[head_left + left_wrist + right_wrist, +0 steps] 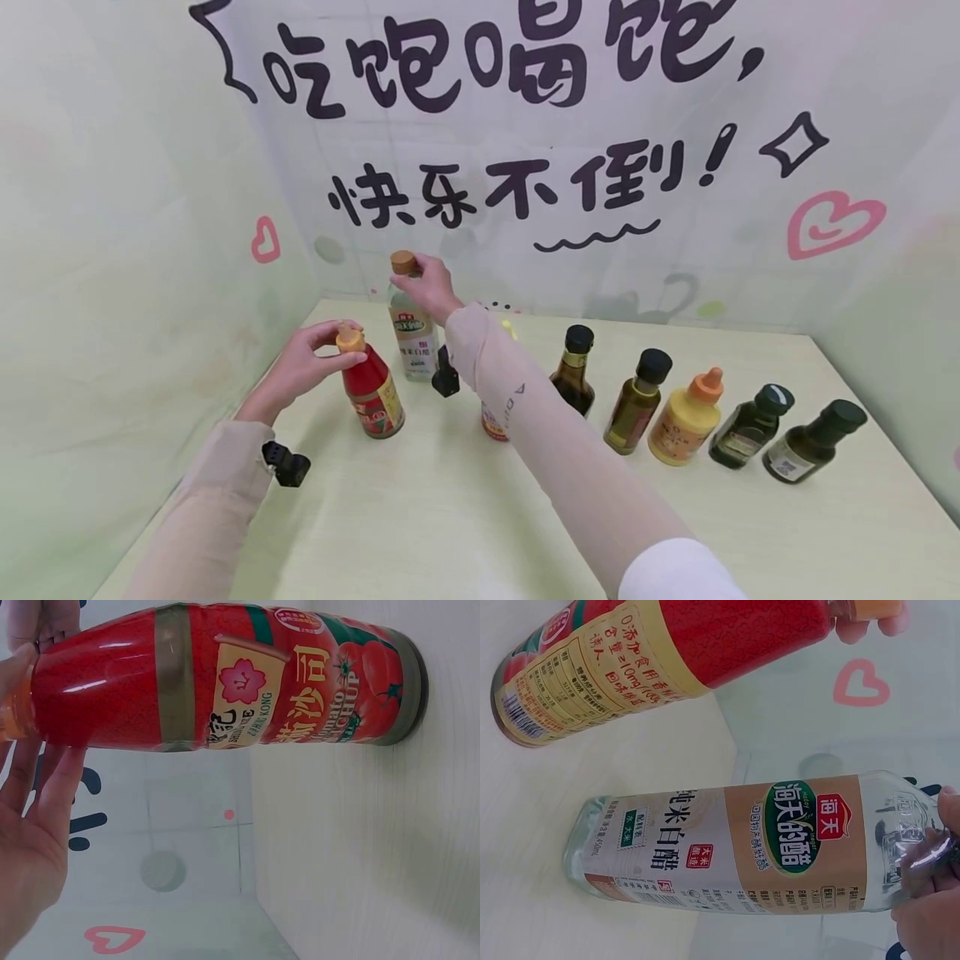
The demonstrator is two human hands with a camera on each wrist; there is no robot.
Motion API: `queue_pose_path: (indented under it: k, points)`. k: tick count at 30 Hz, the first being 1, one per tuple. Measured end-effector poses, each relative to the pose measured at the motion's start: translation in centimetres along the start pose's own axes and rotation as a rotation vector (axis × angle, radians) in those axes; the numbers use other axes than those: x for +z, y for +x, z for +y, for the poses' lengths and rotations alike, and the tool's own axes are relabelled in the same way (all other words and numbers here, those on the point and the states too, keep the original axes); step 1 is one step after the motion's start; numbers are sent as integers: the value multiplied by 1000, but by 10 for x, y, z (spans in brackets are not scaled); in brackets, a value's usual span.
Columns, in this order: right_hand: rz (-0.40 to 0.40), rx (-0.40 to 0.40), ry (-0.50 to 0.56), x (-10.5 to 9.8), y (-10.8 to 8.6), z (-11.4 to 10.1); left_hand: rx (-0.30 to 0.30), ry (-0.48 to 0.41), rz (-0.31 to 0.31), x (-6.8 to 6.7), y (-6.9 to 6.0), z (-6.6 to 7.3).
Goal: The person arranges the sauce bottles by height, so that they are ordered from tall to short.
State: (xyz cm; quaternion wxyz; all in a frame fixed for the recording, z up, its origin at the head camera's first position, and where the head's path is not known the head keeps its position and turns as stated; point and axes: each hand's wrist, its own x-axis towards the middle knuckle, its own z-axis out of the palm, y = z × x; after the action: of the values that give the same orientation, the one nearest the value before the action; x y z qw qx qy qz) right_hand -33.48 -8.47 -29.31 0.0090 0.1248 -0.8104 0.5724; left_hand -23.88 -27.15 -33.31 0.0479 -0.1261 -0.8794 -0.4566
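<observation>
A red ketchup bottle (372, 392) with an orange cap stands at the left of the table, its neck and cap gripped by the left hand (303, 365). In the left wrist view the ketchup bottle (225, 679) fills the top, with the left hand (34, 817) around its neck. Behind it and slightly right is a clear vinegar bottle (414, 342) with a brown cap; the right hand (432, 287) holds it near the cap. The right wrist view shows the vinegar bottle (735, 851) with the right hand (934, 900) at its neck, beside the ketchup bottle (630, 664).
Right of the hands stand a partly hidden bottle (493, 423) behind the right sleeve, a dark bottle (572, 383), an oil bottle (634, 410), a yellow bottle (681, 427) and two dark green bottles (744, 433) (801, 452). A printed cloth (480, 225) hangs behind the table (375, 517).
</observation>
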Motion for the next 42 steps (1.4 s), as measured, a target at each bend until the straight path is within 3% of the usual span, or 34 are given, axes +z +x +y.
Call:
queue_pose_path:
  k: [8, 18, 33, 42]
  points:
    - [-2, 13, 2, -8, -1, -2, 27, -8, -6, 3, 2, 4]
    - [-28, 50, 50, -14, -7, -4, 15, -21, -18, 6, -2, 5]
    - [-43, 1, 86, -24, -16, -20, 3, -2, -11, 5, -2, 1]
    - [-121, -53, 103, -40, -28, -45, -8, 8, -4, 2, -1, 0]
